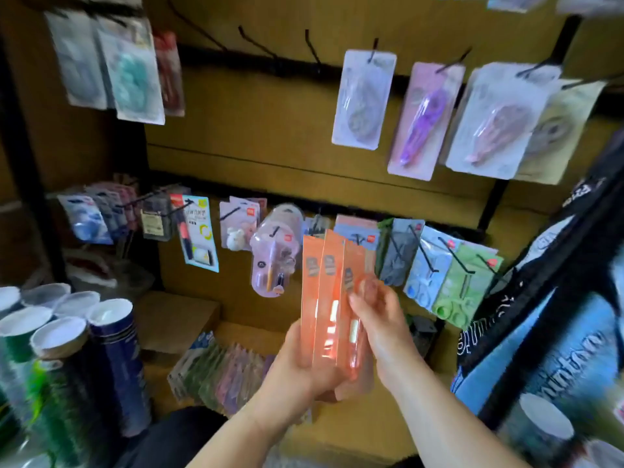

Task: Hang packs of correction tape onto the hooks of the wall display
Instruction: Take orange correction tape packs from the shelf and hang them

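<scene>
Bare left hand (297, 363), right hand (381, 327), forearms (439, 412)

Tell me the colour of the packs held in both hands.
Translucent orange packs, clearest in the head view.

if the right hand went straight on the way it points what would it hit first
The right hand, gripping the orange packs, points up and away towards the wall. First in that line is likely the pink and blue pack hanging on the lower row behind the orange tops, though depth is unclear.
</scene>
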{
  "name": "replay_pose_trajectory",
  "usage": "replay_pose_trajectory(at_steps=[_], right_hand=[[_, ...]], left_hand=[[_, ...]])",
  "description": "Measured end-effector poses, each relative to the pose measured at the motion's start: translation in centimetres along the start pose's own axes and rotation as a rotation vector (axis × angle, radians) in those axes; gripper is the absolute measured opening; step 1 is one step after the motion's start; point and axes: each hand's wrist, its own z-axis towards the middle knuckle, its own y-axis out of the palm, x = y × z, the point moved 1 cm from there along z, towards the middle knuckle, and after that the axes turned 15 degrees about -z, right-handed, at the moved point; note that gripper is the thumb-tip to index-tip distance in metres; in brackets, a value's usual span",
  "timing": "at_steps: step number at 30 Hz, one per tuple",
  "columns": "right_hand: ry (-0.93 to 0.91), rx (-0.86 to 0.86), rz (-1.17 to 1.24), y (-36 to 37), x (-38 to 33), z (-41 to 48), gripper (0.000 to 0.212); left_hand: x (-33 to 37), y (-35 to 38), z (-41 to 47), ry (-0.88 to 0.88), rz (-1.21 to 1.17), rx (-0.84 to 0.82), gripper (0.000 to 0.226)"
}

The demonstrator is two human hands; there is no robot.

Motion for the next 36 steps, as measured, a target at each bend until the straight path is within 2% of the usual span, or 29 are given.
replay_pose_trajectory(at_steps=[7, 10, 15, 18, 22, 27, 36], right_hand=[[-0.157, 0.081, 0.002, -1.2, -7.5, 0.7, 0.039], [-0.19, 0.111, -0.048, -1.0, -10.0, 1.9, 0.05], [-0.254, 0.141, -0.053, -0.6, -13.0, 3.5, 0.047], [-0.303, 0.133, -0.094, -0.4, -14.6, 4.7, 0.055], [-0.364, 0.115, -0.174, -0.2, -16.6, 6.2, 0.052], [-0.42, 0.126, -0.294, -0.1, -18.4, 7.5, 0.059], [-0.495, 0.28, -0.401, -1.5, -21.5, 9.7, 0.059]], left_hand=[[6.3, 3.6, 1.5, 0.182, -0.036, 0.011, 0.08], [8.8, 4.3, 3.2, 0.249, -0.026, 0.072, 0.064], [11.8, 5.0, 5.1, 0.311, -0.057, 0.106, 0.035], [13.7, 4.6, 6.5, 0.348, -0.099, 0.11, 0.05], [15.8, 3.9, 8.3, 0.444, -0.088, 0.16, 0.034], [17.2, 3.0, 9.8, 0.448, -0.059, 0.192, 0.04], [17.8, 0.8, 10.8, 0.387, -0.066, 0.176, 0.048]])
